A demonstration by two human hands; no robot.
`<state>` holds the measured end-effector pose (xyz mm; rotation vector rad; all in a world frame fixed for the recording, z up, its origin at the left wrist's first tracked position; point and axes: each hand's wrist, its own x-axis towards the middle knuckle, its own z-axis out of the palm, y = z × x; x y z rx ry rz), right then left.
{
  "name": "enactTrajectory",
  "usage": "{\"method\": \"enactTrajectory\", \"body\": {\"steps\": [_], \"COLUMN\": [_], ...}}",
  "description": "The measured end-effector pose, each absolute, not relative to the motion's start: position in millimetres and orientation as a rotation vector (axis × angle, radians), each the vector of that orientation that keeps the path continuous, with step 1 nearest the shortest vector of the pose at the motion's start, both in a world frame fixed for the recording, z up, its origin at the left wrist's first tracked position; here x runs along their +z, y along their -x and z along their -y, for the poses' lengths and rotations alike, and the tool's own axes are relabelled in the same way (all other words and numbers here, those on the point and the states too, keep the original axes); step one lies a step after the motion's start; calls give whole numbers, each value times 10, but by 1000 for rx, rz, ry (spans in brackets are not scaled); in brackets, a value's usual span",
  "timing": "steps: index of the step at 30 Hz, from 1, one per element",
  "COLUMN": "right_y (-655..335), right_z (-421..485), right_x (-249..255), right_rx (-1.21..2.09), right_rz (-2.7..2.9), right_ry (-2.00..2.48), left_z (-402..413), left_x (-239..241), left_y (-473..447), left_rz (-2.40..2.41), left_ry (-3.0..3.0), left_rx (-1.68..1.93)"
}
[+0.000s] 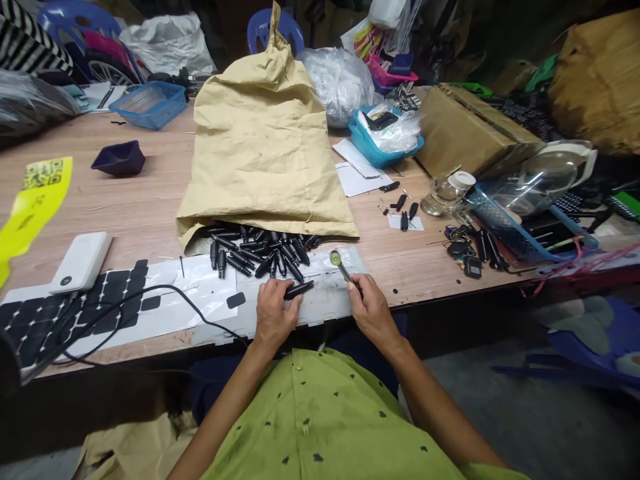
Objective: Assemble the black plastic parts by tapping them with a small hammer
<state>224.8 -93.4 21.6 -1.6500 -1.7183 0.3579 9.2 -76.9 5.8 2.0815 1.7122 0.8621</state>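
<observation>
My left hand point(277, 311) is closed on a black tapered plastic part point(299, 289), held low over the white work sheet point(320, 308) near the table's front edge. In my right hand point(371, 308) is a thin tool with a small round yellow-green head point(336, 258), gripped by its dark handle and pointing away from me. The two hands are apart, so tool and part do not touch. Just beyond my left hand lies a pile of similar black plastic parts point(280, 253), spilling from the mouth of a large beige sack point(265, 147).
Left are a white power bank point(83, 262), a black cable point(165, 287), a sheet of black stickers point(125, 300) and a dark tray point(119, 159). Rightward stand a glass jar point(445, 193), keys point(463, 253), a blue basket point(520, 233) and a cardboard box point(470, 130).
</observation>
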Motion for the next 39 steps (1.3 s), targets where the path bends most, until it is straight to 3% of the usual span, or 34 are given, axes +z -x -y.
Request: {"method": "enactTrajectory", "body": {"steps": [7, 32, 36, 39], "right_y": [-2043, -1829, -1932, -2115], "right_z": [1281, 1239, 1142, 957], "right_x": [246, 324, 318, 296], "right_rx": [606, 516, 414, 162], "right_rz": [1744, 1991, 1916, 1855], "right_ry": [1477, 1390, 1417, 1586], "left_z": [743, 636, 640, 624], "left_x": [68, 120, 94, 55], "left_y": [-69, -162, -159, -158], "left_rz": [-1676, -1699, -1669, -1652], "left_ry": [-1996, -1852, -1843, -1880], "left_rx": [813, 769, 825, 860]}}
